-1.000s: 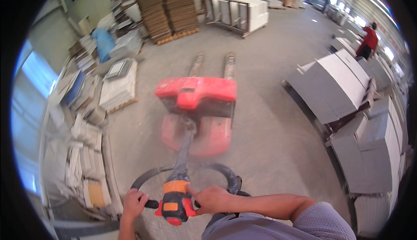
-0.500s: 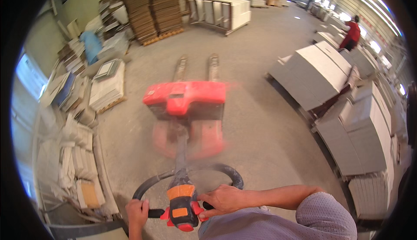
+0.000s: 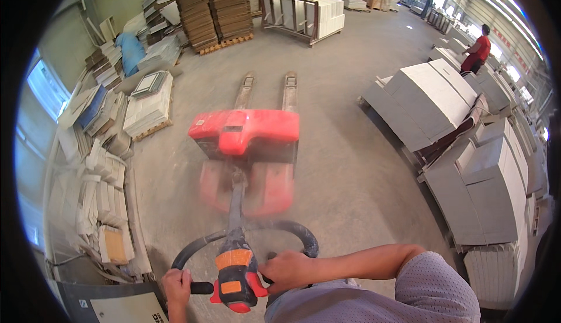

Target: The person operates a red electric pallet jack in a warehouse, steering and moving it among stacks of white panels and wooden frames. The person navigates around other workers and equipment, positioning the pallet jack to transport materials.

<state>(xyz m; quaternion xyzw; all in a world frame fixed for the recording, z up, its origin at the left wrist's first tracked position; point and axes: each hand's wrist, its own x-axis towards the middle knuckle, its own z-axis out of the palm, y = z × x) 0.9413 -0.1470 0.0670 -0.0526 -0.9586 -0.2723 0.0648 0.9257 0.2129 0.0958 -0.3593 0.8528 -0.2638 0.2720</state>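
Observation:
A red electric pallet truck [image 3: 260,125] stands in front of me, its two bare forks [image 3: 289,92] pointing away. Its black loop-shaped control handle [image 3: 234,270], with orange panels and red switches, tilts toward my body. At the handle's left end, my left hand [image 3: 176,285] is closed round the black grip. My right hand [image 3: 291,269] wraps the grip on the other side, beside the red switch; its thumb is mostly hidden. Nothing lies on the forks.
Stacked pale slabs [image 3: 429,101] line the right side, with a person in red [image 3: 478,51] behind them. Brown cardboard stacks [image 3: 219,10] and a rack of white slabs [image 3: 307,16] stand ahead. Offcuts [image 3: 111,206] and a low pallet [image 3: 149,113] edge the left.
The truck and its handle have shifted slightly left in view. My right thumb has come away from the red switch where it showed before. Both hands remain on the grips.

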